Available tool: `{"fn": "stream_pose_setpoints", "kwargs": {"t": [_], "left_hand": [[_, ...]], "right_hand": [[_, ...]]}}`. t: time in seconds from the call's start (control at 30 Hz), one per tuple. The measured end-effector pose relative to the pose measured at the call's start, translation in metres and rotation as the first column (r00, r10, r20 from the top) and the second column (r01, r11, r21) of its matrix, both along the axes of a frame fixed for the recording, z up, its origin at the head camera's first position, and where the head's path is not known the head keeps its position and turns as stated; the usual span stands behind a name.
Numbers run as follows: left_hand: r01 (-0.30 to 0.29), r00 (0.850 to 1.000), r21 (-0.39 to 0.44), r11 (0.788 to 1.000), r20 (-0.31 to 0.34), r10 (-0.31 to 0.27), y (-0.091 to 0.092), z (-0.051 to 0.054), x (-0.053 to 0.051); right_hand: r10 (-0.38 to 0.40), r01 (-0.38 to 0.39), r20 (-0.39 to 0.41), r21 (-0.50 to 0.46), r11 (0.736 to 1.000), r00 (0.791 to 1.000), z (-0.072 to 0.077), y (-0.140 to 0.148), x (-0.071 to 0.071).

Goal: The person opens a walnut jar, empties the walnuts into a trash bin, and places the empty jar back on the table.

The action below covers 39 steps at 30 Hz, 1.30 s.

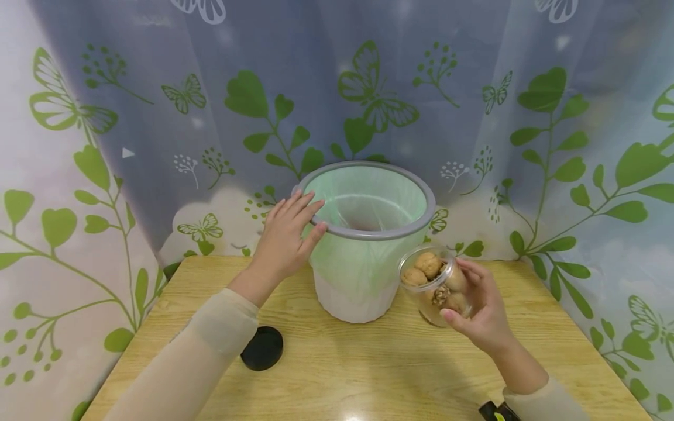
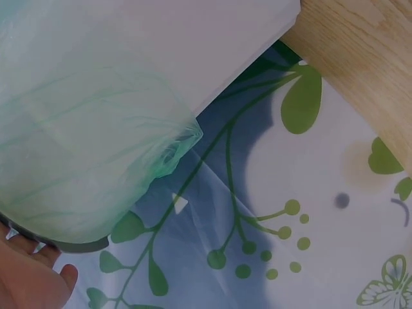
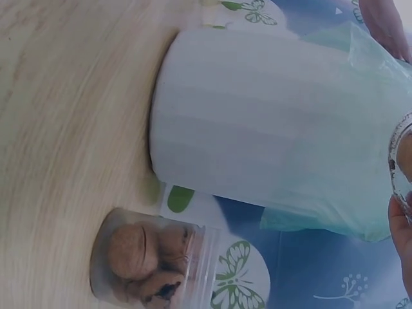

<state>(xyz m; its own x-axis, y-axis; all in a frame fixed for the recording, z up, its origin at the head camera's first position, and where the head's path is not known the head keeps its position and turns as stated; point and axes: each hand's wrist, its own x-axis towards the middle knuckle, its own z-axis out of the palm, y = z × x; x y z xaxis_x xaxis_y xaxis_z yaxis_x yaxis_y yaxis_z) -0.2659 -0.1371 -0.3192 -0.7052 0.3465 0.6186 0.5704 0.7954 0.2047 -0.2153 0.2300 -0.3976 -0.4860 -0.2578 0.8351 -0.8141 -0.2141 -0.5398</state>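
Observation:
In the head view my left hand [image 1: 284, 234] lies over the left rim of a white waste bin [image 1: 337, 295], its fingers fairly straight on the grey edge. A pale green bag [image 1: 347, 257] lines the bin and folds over the outside. My right hand [image 1: 484, 310] grips a clear jar [image 1: 421, 301] of walnuts [image 1: 429, 265] in front of the bin's right side. A clear walnut jar [image 3: 154, 257] appears low in the right wrist view; I cannot tell if it is the same one. That view cuts off what the right hand [image 3: 402, 241] holds.
A black round lid [image 1: 261, 348] lies on the wooden table [image 1: 337, 374], near the left forearm. Behind the table hangs a curtain [image 1: 316, 76] with green leaves and butterflies. A black device [image 1: 497, 411] shows by the right wrist at the bottom edge.

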Motion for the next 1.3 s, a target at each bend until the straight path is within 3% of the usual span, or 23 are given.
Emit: {"fn": "stream_pose_setpoints", "kwargs": {"t": [0.83, 1.3], "left_hand": [[-0.004, 1.000, -0.001, 1.000, 0.018, 0.004, -0.001, 0.003, 0.001], [-0.017, 1.000, -0.025, 1.000, 0.012, 0.017, -0.001, 0.000, -0.001]], "right_hand": [[-0.050, 0.044, -0.056, -0.109, 0.993, 0.997, 0.037, 0.014, -0.019], [-0.097, 0.100, 0.033, -0.106, 0.989, 0.995, 0.062, 0.026, -0.030]]}}
